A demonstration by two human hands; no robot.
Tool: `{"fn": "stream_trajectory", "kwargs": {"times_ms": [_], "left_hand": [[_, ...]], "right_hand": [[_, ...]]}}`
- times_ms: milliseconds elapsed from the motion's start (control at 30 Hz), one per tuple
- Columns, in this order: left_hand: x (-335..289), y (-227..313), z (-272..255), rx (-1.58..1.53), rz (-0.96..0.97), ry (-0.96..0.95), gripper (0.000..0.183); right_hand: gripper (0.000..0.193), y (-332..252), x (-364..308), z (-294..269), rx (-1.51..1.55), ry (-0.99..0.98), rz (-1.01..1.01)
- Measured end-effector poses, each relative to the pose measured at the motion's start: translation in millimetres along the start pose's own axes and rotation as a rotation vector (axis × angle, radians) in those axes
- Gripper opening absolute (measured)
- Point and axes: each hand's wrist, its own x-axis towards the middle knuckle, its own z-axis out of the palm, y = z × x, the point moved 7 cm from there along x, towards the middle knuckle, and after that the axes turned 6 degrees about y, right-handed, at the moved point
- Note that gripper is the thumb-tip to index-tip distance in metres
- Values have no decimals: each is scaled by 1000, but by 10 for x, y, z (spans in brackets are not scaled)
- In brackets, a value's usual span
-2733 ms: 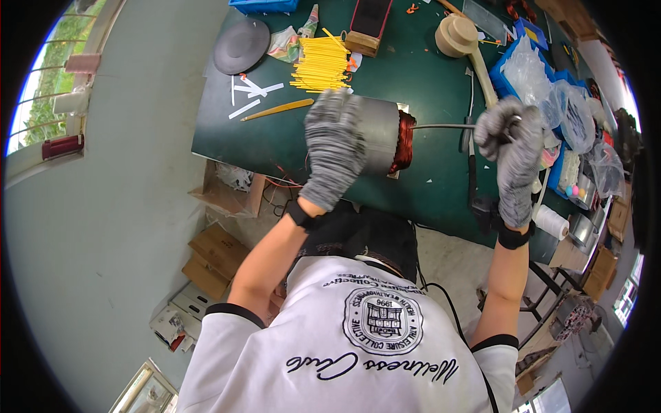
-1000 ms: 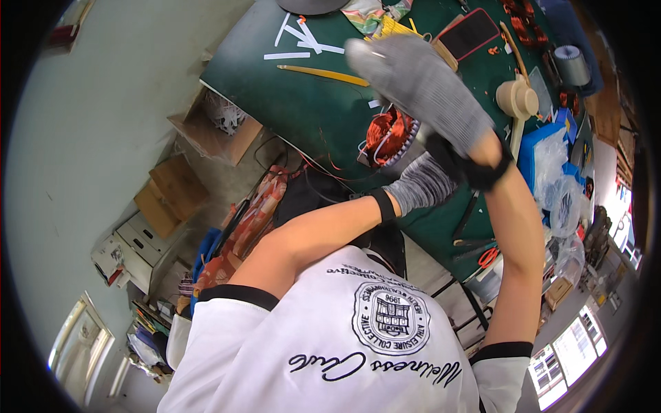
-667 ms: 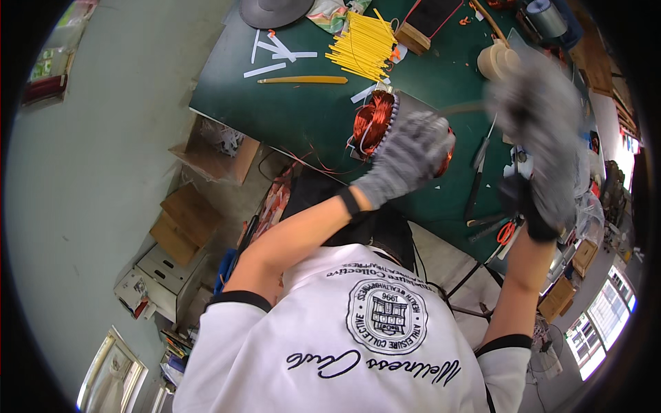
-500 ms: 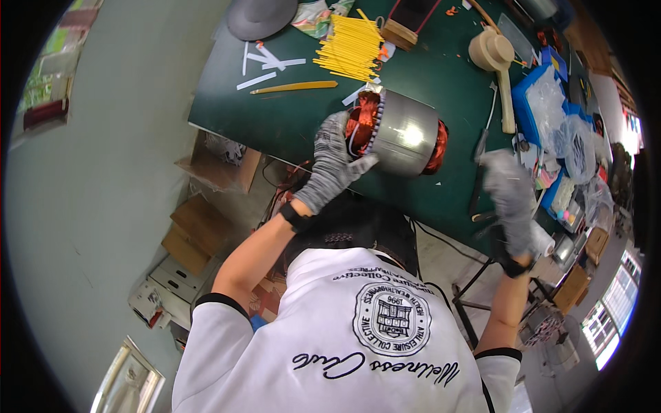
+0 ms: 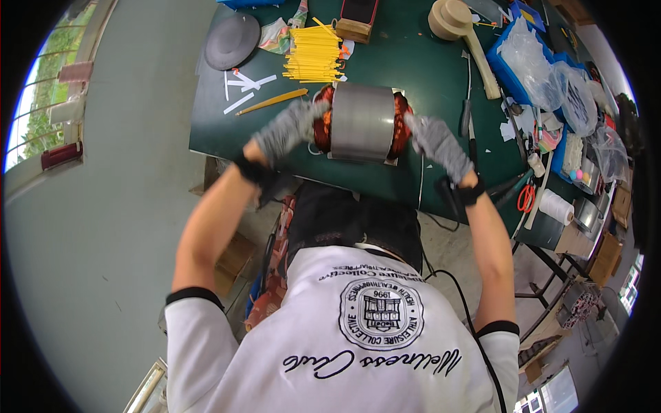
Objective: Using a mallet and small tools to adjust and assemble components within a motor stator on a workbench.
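Note:
A motor stator (image 5: 363, 122) lies on its side near the front edge of the green table, a grey metal cylinder with red-brown copper windings bulging out of both ends. My left hand (image 5: 286, 131), in a grey knit glove, has its fingers at the left winding (image 5: 322, 122). At the other end, my gloved right hand (image 5: 441, 146) grips the edge of the right winding (image 5: 402, 124). The inside of the stator is hidden. Just beyond my left hand lies a yellow pointed strip (image 5: 272, 101).
Behind the stator are a pile of yellow sticks (image 5: 313, 55), white paper strips (image 5: 244, 84) and a grey round disc (image 5: 233, 41). A beige mallet (image 5: 465, 34) lies far right. Blue bins (image 5: 506, 62), red-handled scissors (image 5: 526, 198) and a white thread spool (image 5: 555, 206) line the right side.
My right hand has come in from the right to the stator's right end. The stator now sits squarer to the table edge. My left hand has shifted onto its left end.

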Motion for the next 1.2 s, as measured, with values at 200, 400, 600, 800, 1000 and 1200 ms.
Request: {"fn": "stream_trajectory", "kwargs": {"times_ms": [200, 400, 600, 800, 1000, 1200], "left_hand": [[504, 115, -244, 268, -78, 31, 26], [-711, 829, -45, 1086, 700, 1081, 22], [-310, 663, 623, 1021, 795, 884, 29], [-102, 529, 694, 940, 821, 830, 36], [-184, 525, 644, 875, 841, 800, 42], [-185, 532, 635, 876, 828, 806, 44]], "right_hand": [[44, -467, -189, -859, -256, 620, -527], [59, -990, -1249, -1235, 800, 516, -376], [59, -1164, -1091, -883, 616, 388, -441], [7, -1389, -1036, -614, -14, 269, -660], [35, -169, -1042, -864, 624, 235, -580], [56, -391, -968, -970, 605, 336, -595]]}}
